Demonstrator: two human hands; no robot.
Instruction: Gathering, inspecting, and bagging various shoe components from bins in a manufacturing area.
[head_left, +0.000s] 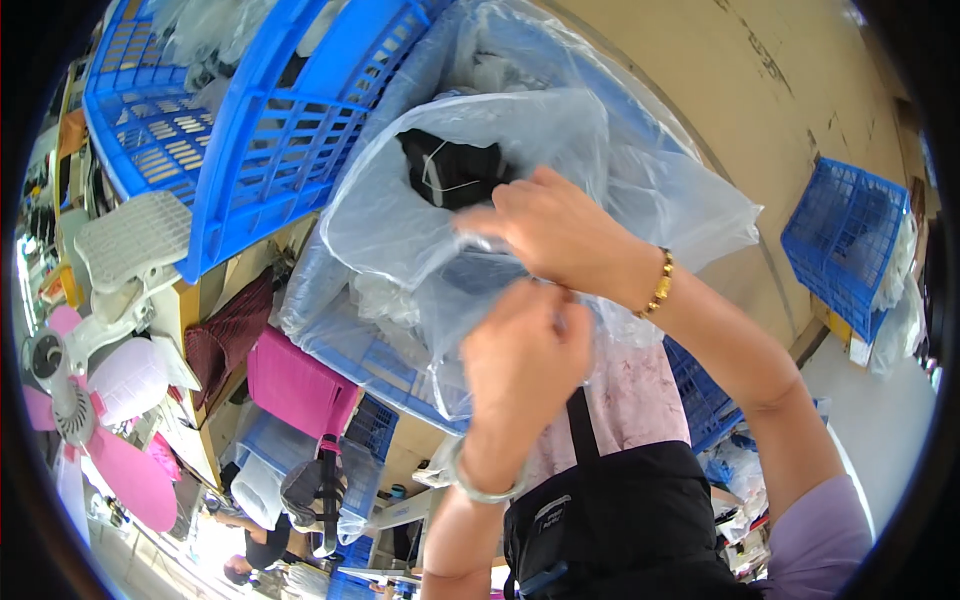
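Note:
A large clear plastic bag (pixel 380 235) gapes in front of me, its mouth wide. Inside lies a black bundle (pixel 455 170) with a thin white cord or band across it; its kind I cannot make out. My left hand (pixel 530 350), closed in a fist, grips the near edge of the bag. Just beyond it my right hand (pixel 560 225) is also closed on the bag's film, its fingertips smeared by motion near the bundle. The bag rests in a blue basket (pixel 390 375) lined with more clear plastic.
A blue slatted crate (pixel 270 130) holding clear bags stands at the left. Below it are a pink fan (pixel 110 440) and a magenta chair back (pixel 300 385). Another blue basket (pixel 845 240) sits at the right beside a tan surface (pixel 720 70). A person (pixel 265 545) is farther off.

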